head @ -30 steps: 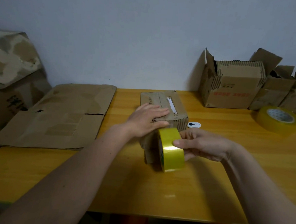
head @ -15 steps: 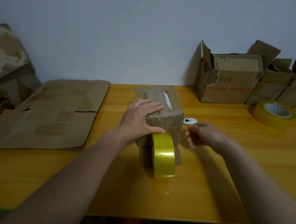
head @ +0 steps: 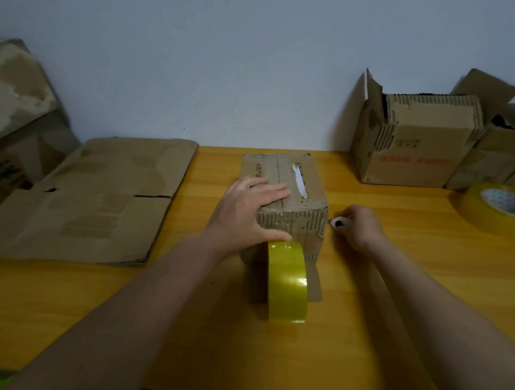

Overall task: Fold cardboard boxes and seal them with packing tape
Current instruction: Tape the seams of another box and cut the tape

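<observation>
A small folded cardboard box (head: 298, 194) stands mid-table with a white strip on its top. My left hand (head: 249, 212) lies flat on the box top, thumb down on the near face, pinning the tape end. A yellow tape roll (head: 287, 282) stands on edge in front of the box, its strip running up to my thumb. Just right of the box, my right hand (head: 359, 228) grips a small white cutter (head: 339, 222) on the table.
A flattened cardboard sheet (head: 99, 197) lies at left on the wooden table (head: 394, 308). Open boxes (head: 416, 144) stand at the back right by the wall. A second, wider tape roll (head: 499, 209) lies flat at the far right. More cardboard leans at far left.
My right hand let go of the yellow roll, which now stands alone, moved right and back to the white cutter and closed on it. My left hand stayed on the box.
</observation>
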The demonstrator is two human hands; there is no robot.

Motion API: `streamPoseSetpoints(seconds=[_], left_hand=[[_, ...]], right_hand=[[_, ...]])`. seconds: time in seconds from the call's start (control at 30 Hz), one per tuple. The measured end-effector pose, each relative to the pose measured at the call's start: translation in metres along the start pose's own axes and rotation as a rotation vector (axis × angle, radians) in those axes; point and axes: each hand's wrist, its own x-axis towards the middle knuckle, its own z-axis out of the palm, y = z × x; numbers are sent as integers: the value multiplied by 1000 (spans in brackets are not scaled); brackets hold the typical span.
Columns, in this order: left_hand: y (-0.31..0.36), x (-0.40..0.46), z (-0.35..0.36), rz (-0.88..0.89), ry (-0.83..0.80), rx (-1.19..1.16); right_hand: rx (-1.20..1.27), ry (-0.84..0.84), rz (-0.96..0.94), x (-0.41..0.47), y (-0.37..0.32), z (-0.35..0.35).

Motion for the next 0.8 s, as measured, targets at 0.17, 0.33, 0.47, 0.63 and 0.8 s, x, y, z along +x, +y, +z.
streamPoseSetpoints(seconds=[0.17,0.33,0.47,0.63,0.8], left_hand=[[4,-1,-5,5,-2,27],[17,-7,-6,-108,27,40],[44,-39,1,-550,388,-217],[62,-62,22,-977,254,-1041],[62,-50,19,-1035,225,-1267]], right_hand=[[372,446,-106,-47,-17,-35],[234,283,-695,-104,-66,-39],[186,119,-646,-111,-70,-32],[268,111,-606,-119,-73,-31],[290,146,-603,-123,-74,-33]])
